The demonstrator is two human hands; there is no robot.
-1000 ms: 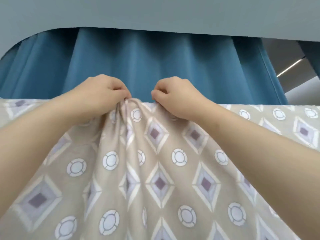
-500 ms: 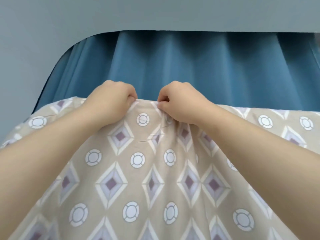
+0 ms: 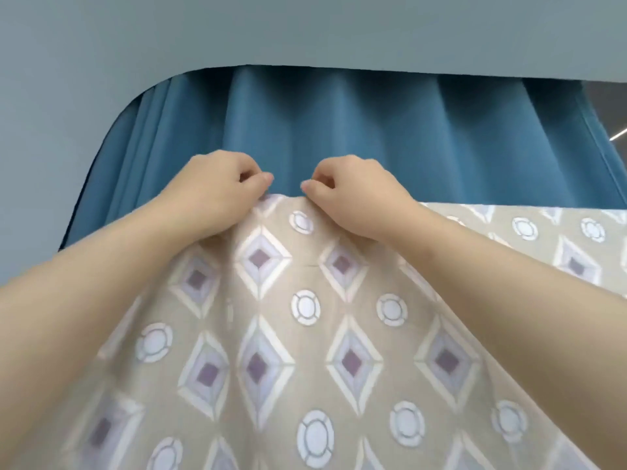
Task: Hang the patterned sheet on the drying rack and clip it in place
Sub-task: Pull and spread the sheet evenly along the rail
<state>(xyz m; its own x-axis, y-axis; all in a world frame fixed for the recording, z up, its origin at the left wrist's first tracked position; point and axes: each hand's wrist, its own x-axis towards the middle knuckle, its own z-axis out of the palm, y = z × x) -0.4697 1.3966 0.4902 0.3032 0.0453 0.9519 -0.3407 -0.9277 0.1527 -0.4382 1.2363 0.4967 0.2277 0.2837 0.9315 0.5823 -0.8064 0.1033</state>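
The patterned sheet (image 3: pixel 305 327) is beige with purple diamonds and white rings, and it fills the lower part of the head view, held up high. My left hand (image 3: pixel 217 184) pinches its top edge left of centre. My right hand (image 3: pixel 353 188) pinches the same edge a short gap to the right. Between the two hands the edge forms a small peak. To the right the sheet's top edge runs level, draped over something hidden. No drying rack bar or clip shows.
A blue pleated curtain (image 3: pixel 390 137) hangs right behind the sheet. A grey wall and ceiling soffit (image 3: pixel 305 28) frame it above and on the left. A bright strip light (image 3: pixel 619 135) shows at the far right.
Both hands have risen with the sheet's top edge and spread slightly apart. The gathered folds between them have flattened. The view has tilted, and the sheet's left part has dropped out of sight.
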